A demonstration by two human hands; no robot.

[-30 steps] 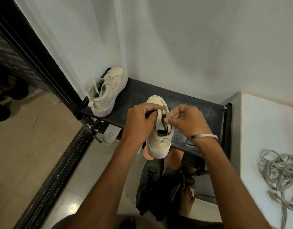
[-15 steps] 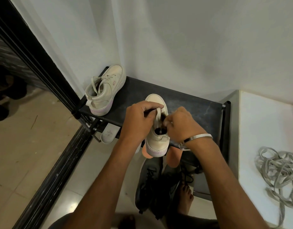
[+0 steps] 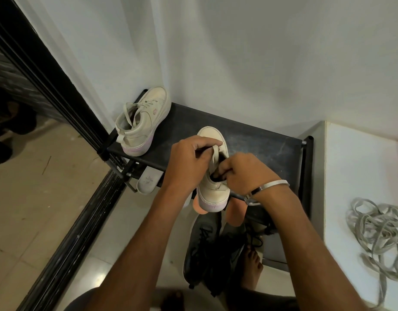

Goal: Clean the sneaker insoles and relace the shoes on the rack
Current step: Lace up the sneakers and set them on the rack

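A cream sneaker (image 3: 212, 194) with a lilac sole stands at the front edge of the black rack top (image 3: 256, 144), toe toward the wall. My left hand (image 3: 189, 162) grips its left side and pinches the pale lace (image 3: 215, 153) near the tongue. My right hand (image 3: 243, 173), with a metal bangle on the wrist, has its fingers curled into the shoe's opening. A second cream sneaker (image 3: 140, 125) lies tilted on its side at the rack's back left corner, laces loose.
A pale insole (image 3: 148, 179) pokes out from the lower shelf on the left; two orange insoles (image 3: 235, 213) show below the held sneaker. Dark shoes (image 3: 209, 248) sit on the floor by my bare foot. Grey laces (image 3: 380, 236) lie tangled on the white surface at right. A black door frame runs along the left.
My right hand has moved from pinching the lace above the shoe down into the shoe's opening. My left hand stays on the lace and the shoe's side.
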